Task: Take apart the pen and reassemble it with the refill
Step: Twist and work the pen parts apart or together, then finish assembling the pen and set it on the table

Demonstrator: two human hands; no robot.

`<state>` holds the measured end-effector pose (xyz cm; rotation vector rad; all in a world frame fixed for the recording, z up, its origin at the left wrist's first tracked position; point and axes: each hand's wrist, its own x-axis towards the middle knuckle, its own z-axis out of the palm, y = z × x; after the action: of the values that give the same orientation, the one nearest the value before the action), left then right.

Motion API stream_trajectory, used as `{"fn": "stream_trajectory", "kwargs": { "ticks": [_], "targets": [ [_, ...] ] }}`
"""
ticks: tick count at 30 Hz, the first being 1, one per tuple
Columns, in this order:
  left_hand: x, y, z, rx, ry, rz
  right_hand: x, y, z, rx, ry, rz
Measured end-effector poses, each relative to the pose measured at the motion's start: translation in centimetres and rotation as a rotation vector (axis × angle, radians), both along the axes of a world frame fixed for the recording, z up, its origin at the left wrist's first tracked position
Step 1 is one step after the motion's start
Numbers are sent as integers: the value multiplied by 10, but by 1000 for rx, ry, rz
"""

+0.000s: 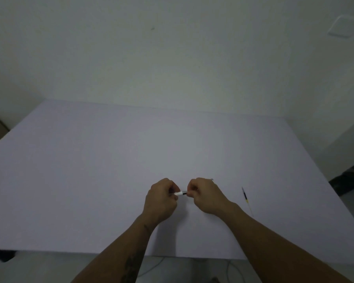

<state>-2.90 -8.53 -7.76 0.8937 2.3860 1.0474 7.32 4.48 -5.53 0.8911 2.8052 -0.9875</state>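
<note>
both hands sit close together just above the tabletop (90,170), near its front edge & a bit right of centre. left hand (161,198) is curled into a loose fist, fingers (173,187) pinched shut round one end of the pen (180,193). right hand (204,196) is curled the same way, its fingers (192,189) closed on the other end. only a short bit of the pen shows in the gap betw the two hands: white section on the left-hand side, small black section toward the right hand. rest of it is hidden inside the fists, so can't tell if the pen is in one piece or already partly apart. a tiny pale tip pokes out past the far side of the right hand, too small to say what it is.

the refill (246,199) lies flat on the tabletop to the right of the right hand, apart from it, not touched by anything. thin rod, dark blue at the far end, yellowish band mid-way, pale/clear toward the near end, running roughly front-to-back w/ a slight slant.

both forearms come in from the bottom edge; left forearm has dark tattoo marks (134,262). tabletop is plain pale lilac-grey. behind it a bare white wall (172,58). below the front edge some cables (153,266) on the floor.
</note>
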Motion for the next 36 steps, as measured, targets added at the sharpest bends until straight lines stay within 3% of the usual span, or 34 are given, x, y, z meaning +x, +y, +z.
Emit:
{"fn": "stream_trajectory", "kwargs": {
  "ticks": [6,14,36],
  "targets": [
    [6,11,2,-11,15,-12,8,13,0,-95,15,-14],
    [16,39,4,-38,34,45,6,46,-6,3,25,62],
    [48,88,16,-165,94,192,12,110,-14,-88,51,249]
  ]
}}
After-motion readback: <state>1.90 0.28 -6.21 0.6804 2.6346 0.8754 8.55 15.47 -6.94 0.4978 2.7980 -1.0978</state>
